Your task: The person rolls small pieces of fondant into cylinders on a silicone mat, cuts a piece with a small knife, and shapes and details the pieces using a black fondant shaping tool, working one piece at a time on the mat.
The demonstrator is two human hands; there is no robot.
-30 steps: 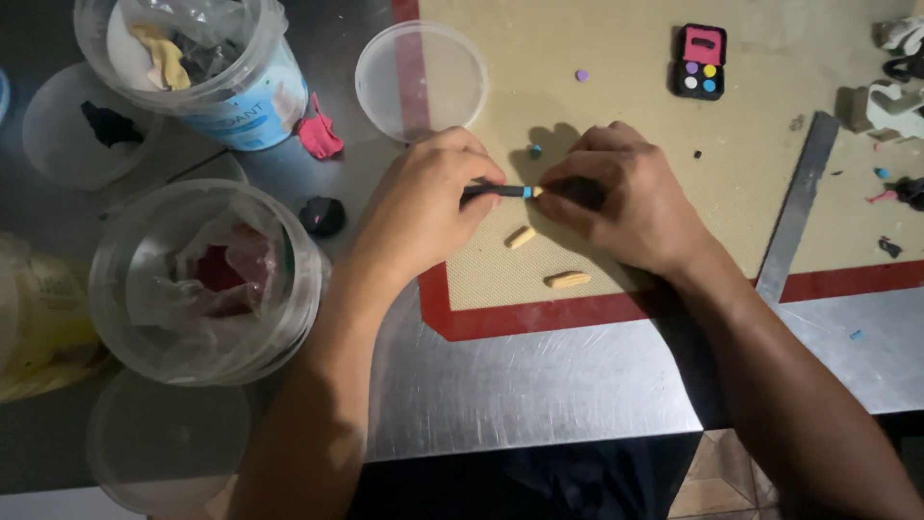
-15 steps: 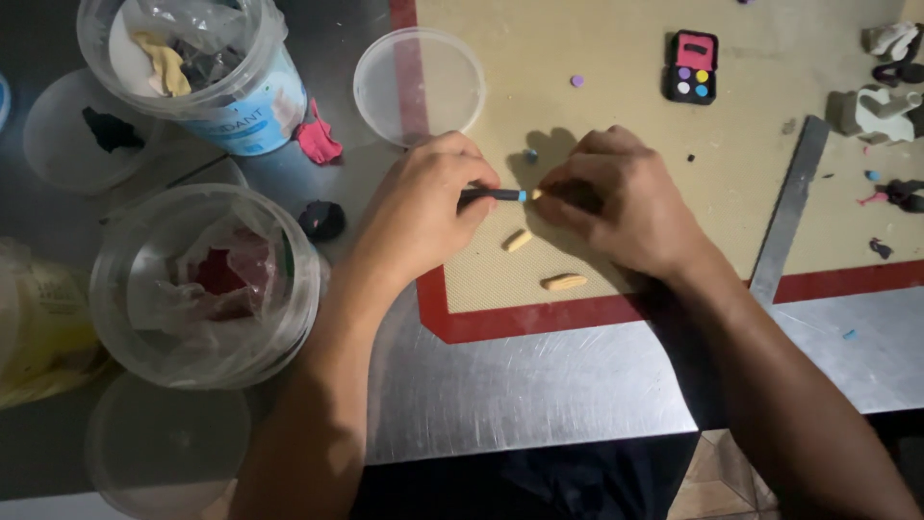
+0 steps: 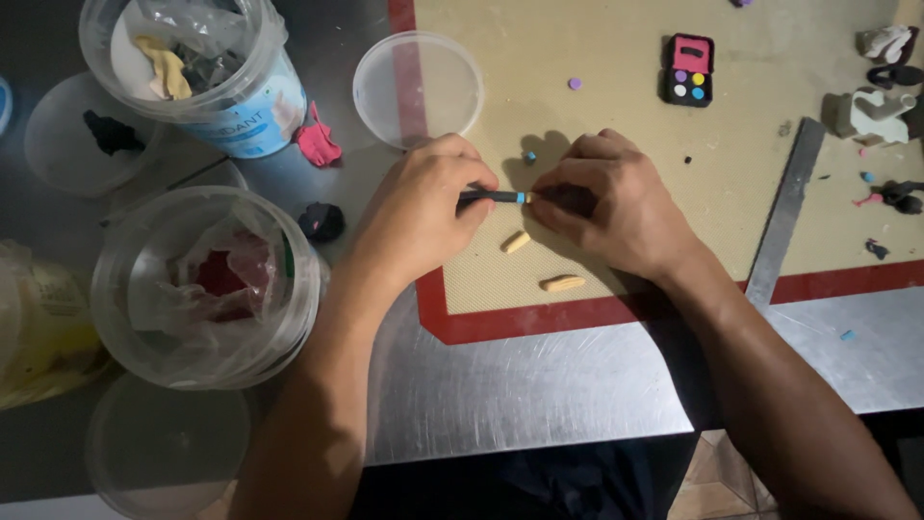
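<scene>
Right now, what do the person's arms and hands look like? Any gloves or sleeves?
Both are bare: no gloves, sleeves, rings, watch or bracelets show. The left hand and right hand have short nails, and both forearms are uncovered down to the picture's bottom edge.

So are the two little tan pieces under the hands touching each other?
Apart. The head view shows the upper tan piece and the lower tan piece lying on the mat with bare mat plainly between them.

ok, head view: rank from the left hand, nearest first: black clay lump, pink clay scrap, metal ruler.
1. black clay lump, just left of the left hand, on the steel table.
2. pink clay scrap, up-left, beside the tub.
3. metal ruler, far right, on the mat.
</scene>
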